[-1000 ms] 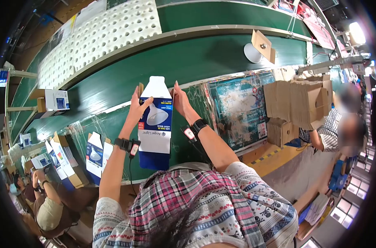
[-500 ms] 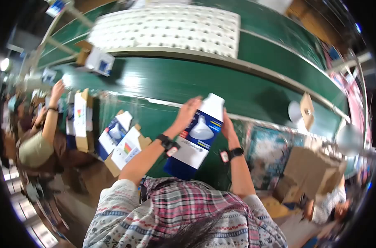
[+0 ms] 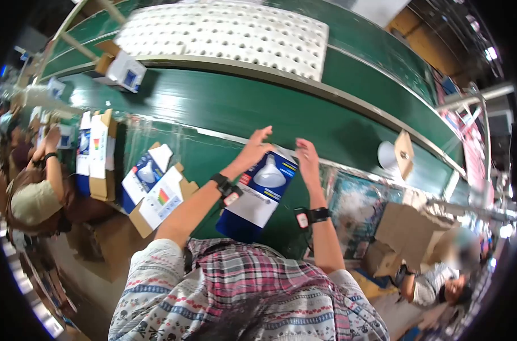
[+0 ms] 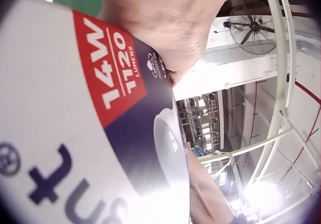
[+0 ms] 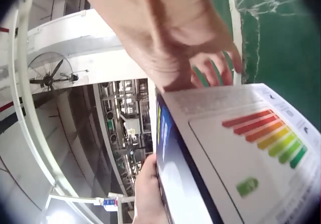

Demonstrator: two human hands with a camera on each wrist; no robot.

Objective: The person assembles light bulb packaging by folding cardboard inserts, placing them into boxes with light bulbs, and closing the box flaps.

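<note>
A blue and white light bulb box (image 3: 264, 187), printed with a bulb picture, stands tilted in front of the person, its top end away from the body. At its upper left corner the left hand (image 3: 254, 152) touches the box, fingers stretched past the top end. The right hand (image 3: 308, 162) is beside the upper right corner, fingers loosely bent near the top end. A red 14W label (image 4: 108, 66) shows close up in the left wrist view. The right wrist view has the box side with a coloured energy scale (image 5: 268, 136). The top flap is mostly hidden.
Open bulb boxes (image 3: 156, 187) lie to the left, with another person's arm (image 3: 52, 167) beyond. A white holed foam board (image 3: 224, 37) lies across the back rail. To the right are a bulb with cardboard (image 3: 403, 156) and brown cartons (image 3: 409, 236).
The white top flap that stood up from the box has gone down. Both hands have moved to the top end. The view has turned, shifting the box right.
</note>
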